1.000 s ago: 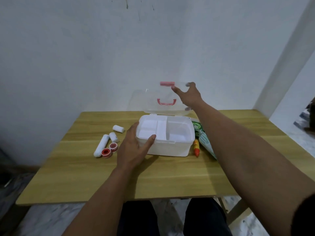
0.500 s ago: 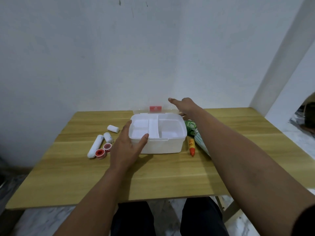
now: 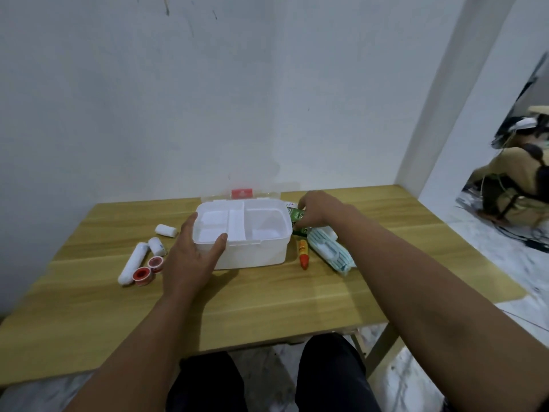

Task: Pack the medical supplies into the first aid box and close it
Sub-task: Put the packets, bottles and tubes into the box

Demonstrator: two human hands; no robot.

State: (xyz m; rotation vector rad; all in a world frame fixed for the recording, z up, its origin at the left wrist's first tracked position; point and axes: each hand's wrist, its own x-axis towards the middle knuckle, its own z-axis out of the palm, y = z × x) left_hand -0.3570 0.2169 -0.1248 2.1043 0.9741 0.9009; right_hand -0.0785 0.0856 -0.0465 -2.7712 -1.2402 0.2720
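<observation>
The white first aid box [image 3: 267, 252] stands open on the wooden table [image 3: 267, 304], its clear lid [image 3: 252, 193] folded back behind it and a white divided tray inside. My left hand [image 3: 190, 257] rests against the box's front left corner, thumb on the rim. My right hand [image 3: 316, 211] is to the right of the box, fingers curled around a green packet [image 3: 297, 217]. An orange tube [image 3: 303, 256] and a pack of striped face masks [image 3: 329, 249] lie beside it.
Left of the box lie a long white bandage roll [image 3: 132, 261], two short white rolls [image 3: 166, 230] and two red tape spools [image 3: 148, 269]. A white wall stands close behind the table. A person sits at the far right.
The lid went from held up by my right hand to lying fully back. My right hand then dropped down to the green packet. My left hand stayed on the box.
</observation>
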